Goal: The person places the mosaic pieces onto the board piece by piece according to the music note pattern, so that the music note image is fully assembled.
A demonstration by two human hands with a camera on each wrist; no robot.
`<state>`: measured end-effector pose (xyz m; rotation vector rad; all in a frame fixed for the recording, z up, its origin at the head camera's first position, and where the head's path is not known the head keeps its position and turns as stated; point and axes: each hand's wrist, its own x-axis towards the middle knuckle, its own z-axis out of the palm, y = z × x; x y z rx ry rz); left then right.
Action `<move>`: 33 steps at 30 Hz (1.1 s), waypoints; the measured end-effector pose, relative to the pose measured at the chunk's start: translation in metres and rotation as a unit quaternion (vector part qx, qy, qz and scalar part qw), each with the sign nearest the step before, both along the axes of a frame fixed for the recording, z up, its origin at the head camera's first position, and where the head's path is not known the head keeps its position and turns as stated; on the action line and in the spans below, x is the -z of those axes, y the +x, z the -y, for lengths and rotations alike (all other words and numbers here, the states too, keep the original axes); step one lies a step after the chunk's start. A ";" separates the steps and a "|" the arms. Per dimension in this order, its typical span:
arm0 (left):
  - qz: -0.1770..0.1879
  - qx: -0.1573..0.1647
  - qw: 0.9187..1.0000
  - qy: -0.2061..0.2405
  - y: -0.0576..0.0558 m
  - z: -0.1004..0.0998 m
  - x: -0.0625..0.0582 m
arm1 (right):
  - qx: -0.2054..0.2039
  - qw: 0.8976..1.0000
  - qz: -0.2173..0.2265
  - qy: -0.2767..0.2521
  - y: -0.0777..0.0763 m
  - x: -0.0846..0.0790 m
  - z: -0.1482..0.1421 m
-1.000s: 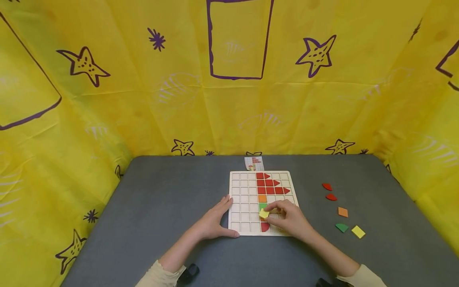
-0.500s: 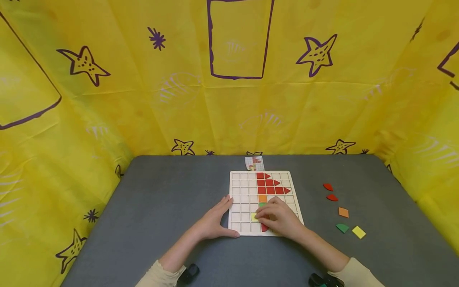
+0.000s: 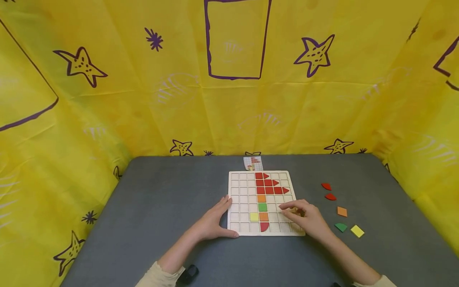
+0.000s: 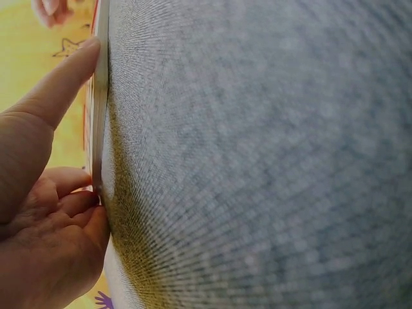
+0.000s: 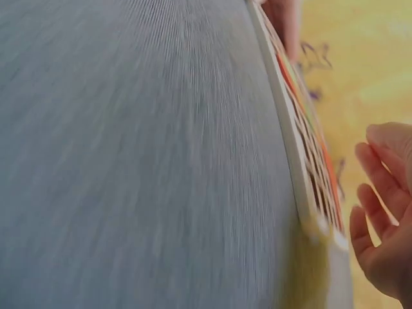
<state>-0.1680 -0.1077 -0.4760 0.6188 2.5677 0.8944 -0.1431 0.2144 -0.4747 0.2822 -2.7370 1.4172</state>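
Observation:
A pale gridded board (image 3: 244,207) lies on the table, with red squares and triangles in its upper rows. Down its middle run orange, green and orange square tiles and a red rounded piece (image 3: 264,227); a yellow square tile (image 3: 254,217) sits left of the lower orange one. My left hand (image 3: 213,222) rests at the board's lower left corner, thumb on the front edge, fingers along the left side. Over the board's right part is my right hand (image 3: 307,218), fingers loosely bent and nothing between them. The right wrist view shows that hand (image 5: 389,212) apart from the board.
On the grey table (image 3: 172,187), right of the board, lie two red curved pieces (image 3: 330,197), an orange square (image 3: 342,211), a green curved piece (image 3: 341,227) and a yellow square (image 3: 357,231). A printed pattern card (image 3: 253,163) lies behind the board. Yellow cloth (image 3: 229,115) encloses the table.
My right hand set the yellow square tile into a cell left of the lower orange tile, let go, and drew back to the right. My left hand stayed at the board.

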 end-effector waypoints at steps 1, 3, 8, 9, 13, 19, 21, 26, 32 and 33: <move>0.001 0.000 1.000 -0.002 0.000 0.000 0.000 | 0.013 1.000 0.019 -0.008 0.002 -0.001 -0.007; 0.003 -0.003 1.000 -0.004 0.000 0.001 -0.001 | 0.031 0.998 0.048 -0.024 0.006 -0.003 -0.022; 0.004 -0.005 1.000 -0.006 0.000 0.001 -0.001 | 0.062 0.996 0.063 0.002 0.017 -0.009 -0.063; 0.004 -0.005 1.000 -0.007 0.000 0.001 -0.001 | 0.068 0.995 0.066 0.024 0.019 -0.011 -0.073; 0.005 -0.004 1.000 -0.004 0.001 0.001 -0.001 | 0.077 0.986 0.074 0.126 0.032 -0.017 -0.110; 0.003 -0.006 1.000 -0.006 0.001 0.000 0.000 | 0.080 0.970 0.098 0.209 0.051 -0.015 -0.154; 0.004 -0.007 1.000 -0.007 0.000 0.000 -0.001 | 0.084 0.966 0.096 0.225 0.054 -0.012 -0.162; 0.007 -0.007 1.000 -0.005 0.000 0.000 0.000 | 0.090 0.962 0.087 0.243 0.057 -0.006 -0.171; 0.007 -0.006 1.000 -0.002 0.001 0.000 0.000 | 0.106 0.962 0.055 0.246 0.057 -0.005 -0.167; 0.006 -0.005 1.000 -0.002 0.001 0.000 0.000 | 0.112 0.962 0.045 0.246 0.057 -0.005 -0.165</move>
